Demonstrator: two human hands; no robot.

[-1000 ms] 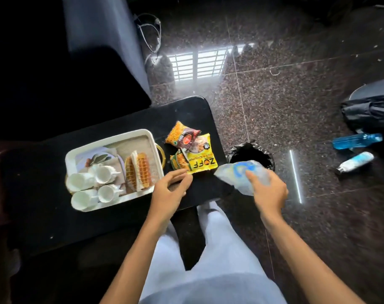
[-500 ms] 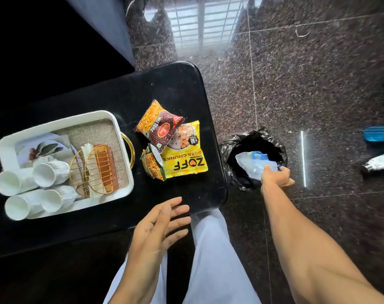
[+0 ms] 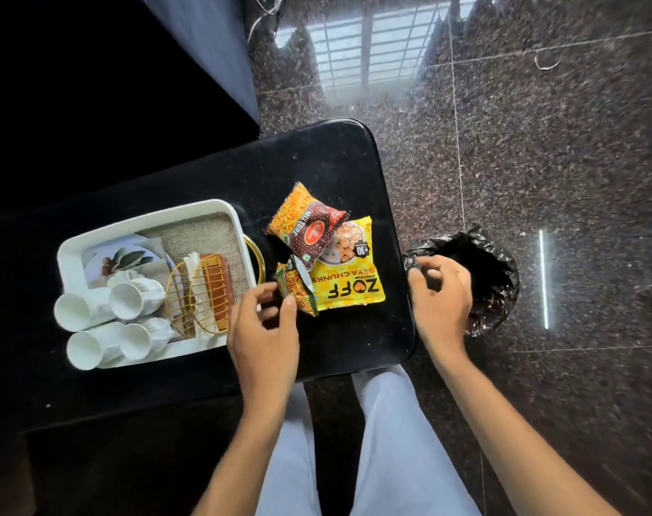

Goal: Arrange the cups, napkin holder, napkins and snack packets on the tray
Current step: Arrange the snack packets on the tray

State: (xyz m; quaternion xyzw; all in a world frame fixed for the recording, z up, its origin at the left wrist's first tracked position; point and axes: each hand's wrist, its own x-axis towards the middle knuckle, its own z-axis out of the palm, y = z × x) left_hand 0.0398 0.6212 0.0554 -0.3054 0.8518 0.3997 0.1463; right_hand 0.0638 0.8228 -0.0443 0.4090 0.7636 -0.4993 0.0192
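Landmark: white tray (image 3: 220, 212) on black table (image 3: 324, 162). Inside tray: four white paper cups (image 3: 136, 297) lying on their sides at its near-left end; gold wire napkin holder (image 3: 205, 292) with napkins at its right end. Three snack packets just right of tray: yellow Zoff soya chunks packet (image 3: 348, 277), red mixture packet (image 3: 309, 225) overlapping it, small orange packet (image 3: 300, 288). Left hand (image 3: 264, 333) pinches small orange packet, thumb and forefinger closed on its corner. Right hand (image 3: 441, 296), further right at table edge beside black-lined bin (image 3: 492, 270), fingers loosely curled, holding nothing.
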